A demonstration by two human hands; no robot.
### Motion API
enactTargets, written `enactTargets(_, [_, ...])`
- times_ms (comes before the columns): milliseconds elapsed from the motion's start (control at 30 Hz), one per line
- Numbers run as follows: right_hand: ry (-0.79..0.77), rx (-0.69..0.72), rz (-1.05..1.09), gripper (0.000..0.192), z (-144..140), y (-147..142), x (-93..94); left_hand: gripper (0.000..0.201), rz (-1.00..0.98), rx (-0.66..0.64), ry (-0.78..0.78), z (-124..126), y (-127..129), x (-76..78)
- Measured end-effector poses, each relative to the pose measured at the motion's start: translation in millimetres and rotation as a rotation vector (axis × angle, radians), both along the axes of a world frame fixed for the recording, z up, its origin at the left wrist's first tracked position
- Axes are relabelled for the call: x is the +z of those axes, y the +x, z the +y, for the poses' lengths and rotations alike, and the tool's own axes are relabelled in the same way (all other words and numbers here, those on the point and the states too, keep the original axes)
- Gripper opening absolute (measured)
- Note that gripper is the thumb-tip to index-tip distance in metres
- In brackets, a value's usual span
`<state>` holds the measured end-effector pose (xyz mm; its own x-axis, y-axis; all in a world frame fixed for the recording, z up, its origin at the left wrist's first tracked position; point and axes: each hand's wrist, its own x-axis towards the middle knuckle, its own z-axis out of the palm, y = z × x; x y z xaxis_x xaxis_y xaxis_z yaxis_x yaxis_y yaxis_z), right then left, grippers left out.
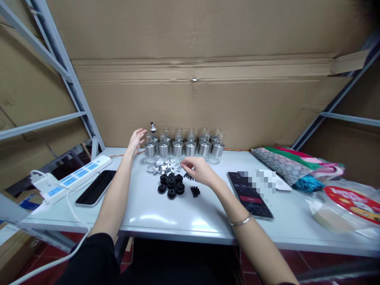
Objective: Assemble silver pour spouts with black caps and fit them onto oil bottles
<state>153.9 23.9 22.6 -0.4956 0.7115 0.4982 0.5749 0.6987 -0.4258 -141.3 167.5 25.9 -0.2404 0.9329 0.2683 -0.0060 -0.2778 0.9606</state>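
Observation:
Several small glass bottles with silver metal collars (184, 147) stand in two rows at the back of the white table (166, 213). One at the left end wears a pourer top (153, 127). My left hand (135, 141) hovers open just left of that row, fingers spread, holding nothing. In front of the bottles lie clear plastic pieces (162, 166), a cluster of black round caps (171, 185) and small black parts (195, 191). My right hand (199, 169) rests over the small parts with fingertips pinched together near the clear pieces; what it pinches is too small to tell.
A white and blue power strip (74, 178) and a dark phone (96, 187) lie at the left. A second phone showing a timer (249, 194) lies at the right, beside folded patterned bags (293, 166) and a plastic-wrapped packet (347, 206). Cardboard lines the back wall.

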Motion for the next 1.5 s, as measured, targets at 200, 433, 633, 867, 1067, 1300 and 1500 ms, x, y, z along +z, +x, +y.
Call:
enactTargets(200, [0.1,-0.027,0.036,0.013,-5,-1,2.8,0.038,-0.016,-0.2,-0.019,15,-6,-2.3])
enactTargets(433, [0.147,-0.003,0.023,0.015,-5,-3,1.9,0.032,0.304,-0.242,-0.098,28,0,3.5])
enactTargets(633, [0.14,-0.019,0.017,0.014,-6,-3,3.0,0.03,0.296,-0.243,-0.065,26,10,10.2])
enactTargets(867, [0.239,-0.019,0.077,0.017,-4,-2,2.6,0.025,0.21,-0.081,0.029,25,13,10.4])
enactTargets(1067, [0.671,-0.116,0.381,0.014,-11,-1,8.9,0.032,0.173,0.347,0.432,7,-3,40.1])
enactTargets(1300, [0.775,-0.105,0.439,0.014,-17,-8,13.0,0.041,0.233,0.601,0.764,-69,33,86.5])
enactTargets(1500, [0.492,-0.151,0.343,0.052,-8,-23,-5.3,0.035,0.218,0.128,0.689,-120,127,79.2])
